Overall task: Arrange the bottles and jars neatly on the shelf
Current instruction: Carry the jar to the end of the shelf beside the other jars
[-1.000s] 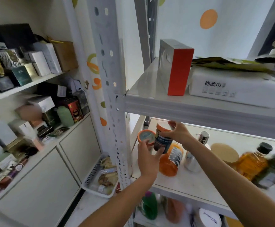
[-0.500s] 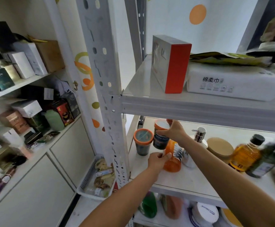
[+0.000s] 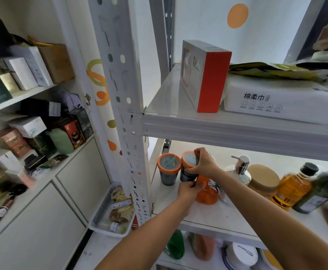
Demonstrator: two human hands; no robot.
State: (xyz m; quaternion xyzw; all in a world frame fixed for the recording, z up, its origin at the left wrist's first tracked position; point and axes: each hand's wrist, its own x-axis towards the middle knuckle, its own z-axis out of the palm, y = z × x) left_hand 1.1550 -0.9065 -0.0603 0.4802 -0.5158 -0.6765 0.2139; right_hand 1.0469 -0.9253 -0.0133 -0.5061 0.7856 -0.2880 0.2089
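My right grip clasped the dark round jar with the orange-rimmed lid near the left edge of the white metal shelf, just beside a matching jar. My left grip held the orange plastic bottle just in front.

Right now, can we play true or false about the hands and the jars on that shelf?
1. The right hand grips a dark jar with an orange rim. True.
2. The left hand holds nothing. False: it holds the orange bottle.
3. The red box stands on the shelf above the jars. True.
4. The amber bottle has a white cap. False: its cap is black.
5. A second orange-rimmed jar stands left of the gripped one, with no hand on it. True.
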